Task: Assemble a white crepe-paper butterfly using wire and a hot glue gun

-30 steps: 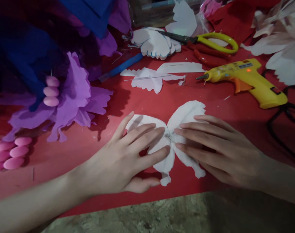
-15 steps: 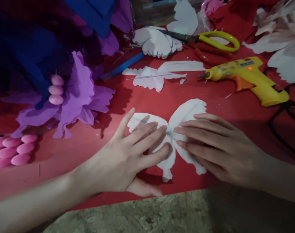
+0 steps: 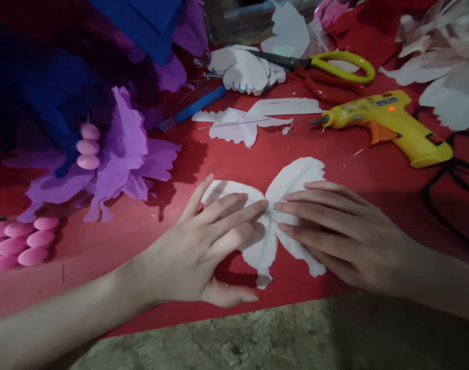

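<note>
A white paper butterfly (image 3: 259,252) lies flat with its wings spread on the red tabletop (image 3: 172,282), near the front edge. My left hand (image 3: 203,241) rests over its left wings, fingers spread, one fingertip at the butterfly's middle. Over the right wings lies my right hand (image 3: 345,231), its fingers stretched out flat and their tips close to the middle. A small dark, thin piece shows at the centre between the fingertips; I cannot make out what it is. Parts of the wings are hidden under both hands.
A yellow glue gun (image 3: 388,123) with a lit orange light lies at right, its black cable (image 3: 430,205) looping beside it. Behind are scissors (image 3: 334,67), white paper cutouts (image 3: 238,123) and a blue stick (image 3: 195,108). Purple paper butterflies (image 3: 122,149) and pink oval pieces (image 3: 26,241) are at left.
One finger of my left hand has curled back from the lower left wing, while another fingertip has moved slightly toward the middle. My right hand stays on the right wings.
</note>
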Available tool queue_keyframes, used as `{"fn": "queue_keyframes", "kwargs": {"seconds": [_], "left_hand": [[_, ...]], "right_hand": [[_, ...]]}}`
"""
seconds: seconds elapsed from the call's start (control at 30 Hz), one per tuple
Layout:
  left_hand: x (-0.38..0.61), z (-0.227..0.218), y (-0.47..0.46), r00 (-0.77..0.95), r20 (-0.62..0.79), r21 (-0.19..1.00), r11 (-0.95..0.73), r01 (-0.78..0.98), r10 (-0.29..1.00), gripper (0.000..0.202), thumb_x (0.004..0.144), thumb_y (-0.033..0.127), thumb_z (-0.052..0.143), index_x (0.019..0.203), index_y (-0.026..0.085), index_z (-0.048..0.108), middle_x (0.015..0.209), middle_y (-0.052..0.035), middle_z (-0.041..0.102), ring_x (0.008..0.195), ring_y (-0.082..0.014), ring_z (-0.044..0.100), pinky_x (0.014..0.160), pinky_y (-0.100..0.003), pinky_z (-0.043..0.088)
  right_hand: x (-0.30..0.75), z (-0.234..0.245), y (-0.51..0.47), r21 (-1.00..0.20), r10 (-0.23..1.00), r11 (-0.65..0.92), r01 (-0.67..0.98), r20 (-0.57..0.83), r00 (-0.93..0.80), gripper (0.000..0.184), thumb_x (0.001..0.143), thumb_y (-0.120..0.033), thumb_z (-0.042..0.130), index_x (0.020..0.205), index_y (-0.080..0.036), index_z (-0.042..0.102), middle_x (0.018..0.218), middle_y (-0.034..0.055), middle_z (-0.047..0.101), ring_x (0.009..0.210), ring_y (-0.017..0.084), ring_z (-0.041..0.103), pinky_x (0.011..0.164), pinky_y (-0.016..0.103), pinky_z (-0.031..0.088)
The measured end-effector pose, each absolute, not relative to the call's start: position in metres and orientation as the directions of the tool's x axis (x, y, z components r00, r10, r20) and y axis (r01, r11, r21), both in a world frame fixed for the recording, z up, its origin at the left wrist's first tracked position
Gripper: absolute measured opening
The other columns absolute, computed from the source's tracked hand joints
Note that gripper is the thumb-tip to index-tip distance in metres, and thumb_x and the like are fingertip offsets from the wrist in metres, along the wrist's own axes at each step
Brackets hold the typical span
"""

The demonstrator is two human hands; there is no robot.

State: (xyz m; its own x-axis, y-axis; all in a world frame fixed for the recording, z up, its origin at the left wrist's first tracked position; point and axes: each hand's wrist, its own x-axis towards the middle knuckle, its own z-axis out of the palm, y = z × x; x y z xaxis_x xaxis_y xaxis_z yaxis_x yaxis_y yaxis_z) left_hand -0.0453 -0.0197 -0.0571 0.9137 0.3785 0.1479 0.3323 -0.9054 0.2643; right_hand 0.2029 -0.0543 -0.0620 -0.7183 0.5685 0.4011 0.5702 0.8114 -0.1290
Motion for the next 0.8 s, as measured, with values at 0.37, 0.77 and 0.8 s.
{"fn": "queue_keyframes", "kwargs": {"seconds": [0.37,0.77,0.8], "left_hand": [[-0.0461,-0.0567,-0.0202,0.919,0.152,0.299,-0.903,0.309,0.365,0.058,0.088,0.058,0.039,0.120,0.010,0.046,0.135,-0.0159,0.052,0.130,-0.0250,0.042,0.116,-0.048,0.002],[-0.0492,-0.0561,-0.0235,0.865,0.345,0.291,-0.918,0.269,0.363,0.038,0.094,0.041,0.033,0.113,0.013,0.050,0.113,-0.0124,0.068,0.118,-0.0213,0.055,0.118,-0.044,0.004],[-0.0490,-0.0556,-0.0233,0.868,0.346,0.293,-0.920,0.262,0.357,0.037,0.093,0.041,0.035,0.112,0.013,0.051,0.112,-0.0120,0.068,0.118,-0.0214,0.055,0.118,-0.044,0.004]], "right_hand": [[0.2017,-0.0635,-0.0559,-0.193,0.582,0.809,0.555,0.388,-0.714,0.024,0.090,-0.013,0.040,0.097,-0.013,0.063,0.113,0.0083,0.058,0.110,0.018,0.050,0.095,0.039,0.045],[0.2042,-0.0696,-0.0604,-0.265,0.622,0.782,0.564,0.399,-0.674,0.020,0.089,-0.013,0.040,0.104,-0.014,0.053,0.117,0.0078,0.054,0.118,0.018,0.045,0.103,0.038,0.040],[0.2041,-0.0695,-0.0603,-0.265,0.621,0.782,0.564,0.397,-0.676,0.020,0.089,-0.013,0.040,0.105,-0.014,0.053,0.118,0.0080,0.054,0.118,0.018,0.045,0.103,0.039,0.040]]}}
